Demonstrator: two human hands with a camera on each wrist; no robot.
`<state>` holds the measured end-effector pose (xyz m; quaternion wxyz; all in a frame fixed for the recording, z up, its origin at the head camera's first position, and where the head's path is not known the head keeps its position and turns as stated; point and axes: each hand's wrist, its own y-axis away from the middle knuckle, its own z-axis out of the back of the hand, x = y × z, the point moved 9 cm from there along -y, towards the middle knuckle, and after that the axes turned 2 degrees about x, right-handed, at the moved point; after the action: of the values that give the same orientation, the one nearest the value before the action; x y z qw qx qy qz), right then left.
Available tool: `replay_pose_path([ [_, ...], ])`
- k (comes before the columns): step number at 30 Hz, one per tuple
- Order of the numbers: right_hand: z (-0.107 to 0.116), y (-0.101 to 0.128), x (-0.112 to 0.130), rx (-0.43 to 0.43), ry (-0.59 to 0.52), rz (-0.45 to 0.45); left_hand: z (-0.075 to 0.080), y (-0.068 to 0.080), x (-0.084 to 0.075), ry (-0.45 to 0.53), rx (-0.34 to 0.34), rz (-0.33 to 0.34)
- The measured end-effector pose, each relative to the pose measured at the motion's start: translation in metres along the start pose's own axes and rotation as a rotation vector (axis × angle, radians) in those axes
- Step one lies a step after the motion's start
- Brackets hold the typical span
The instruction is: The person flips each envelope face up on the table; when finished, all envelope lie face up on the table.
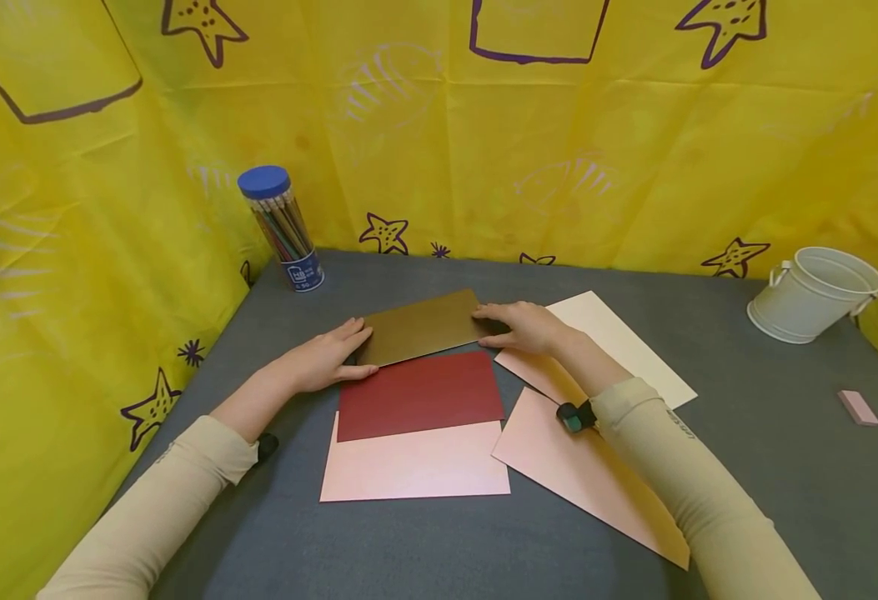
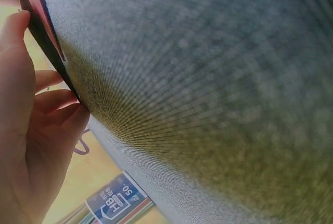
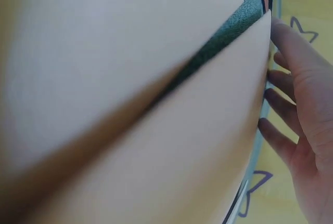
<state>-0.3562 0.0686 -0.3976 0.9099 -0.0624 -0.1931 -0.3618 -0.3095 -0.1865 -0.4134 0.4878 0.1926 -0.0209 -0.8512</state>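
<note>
A gold-brown card (image 1: 419, 327) lies between my two hands, above a dark red card (image 1: 419, 396) that overlaps a pale pink card (image 1: 416, 467). My left hand (image 1: 328, 357) touches the gold card's left end, thumb at the lower corner and fingers higher along the edge. In the left wrist view, its fingers (image 2: 60, 104) meet that edge low over the grey tabletop. At the other end, my right hand (image 1: 523, 327) rests with thumb and fingers spread along the card's right edge. The right wrist view shows these fingers (image 3: 283, 104) apart and relaxed.
Under my right forearm lie a cream sheet (image 1: 619, 350) and a pale pink sheet (image 1: 581, 467). A blue-lidded tub of pencils (image 1: 284, 229) stands back left. A white bucket (image 1: 814, 296) and a pink eraser (image 1: 858, 407) are at the right. Yellow patterned cloth (image 1: 439, 150) walls the table.
</note>
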Motion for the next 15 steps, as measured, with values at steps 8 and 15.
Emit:
replay_pose_path([
  [8, 0.0002, 0.0018, -0.0001, -0.002, 0.019, -0.006, 0.0019, 0.001, -0.006, -0.053, -0.002, -0.018],
  [15, 0.0006, 0.002, 0.0, -0.003, 0.026, 0.001, 0.0052, 0.0027, -0.0092, -0.063, -0.02, -0.029],
])
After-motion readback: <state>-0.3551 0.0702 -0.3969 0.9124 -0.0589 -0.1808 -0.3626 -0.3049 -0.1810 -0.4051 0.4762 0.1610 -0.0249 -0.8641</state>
